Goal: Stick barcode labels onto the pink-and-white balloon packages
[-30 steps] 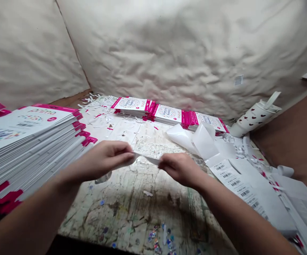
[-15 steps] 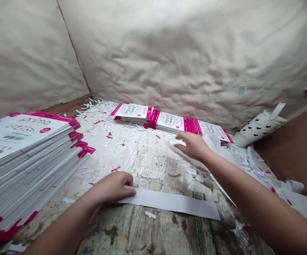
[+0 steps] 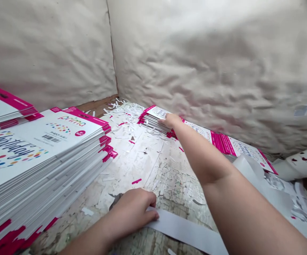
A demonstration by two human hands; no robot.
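Note:
My left hand [image 3: 136,207] is closed, thumb and fingers pinching the end of a long white paper strip [image 3: 188,230] that lies across the worn table. Farther off, my right hand [image 3: 171,121] reaches to the leftmost pile of pink-and-white printed cards [image 3: 156,112] along the back wall. Its thumb and fingers are at the front edge of that pile; whether they grip a card is too small to tell. More printed cards [image 3: 200,130] lie to the right of it, partly behind my right arm.
Tall stacks of printed cards [image 3: 71,122] fill the left side. Paper scraps [image 3: 127,109] litter the back corner. Crumpled translucent sheets [image 3: 260,180] and a white tumbler with hearts [image 3: 306,161] are at the right. Papered walls [image 3: 209,53] enclose the table.
The view has turned left. My right hand has let go of the white paper it held and moved to the leftmost card pile. My left hand still pinches the strip.

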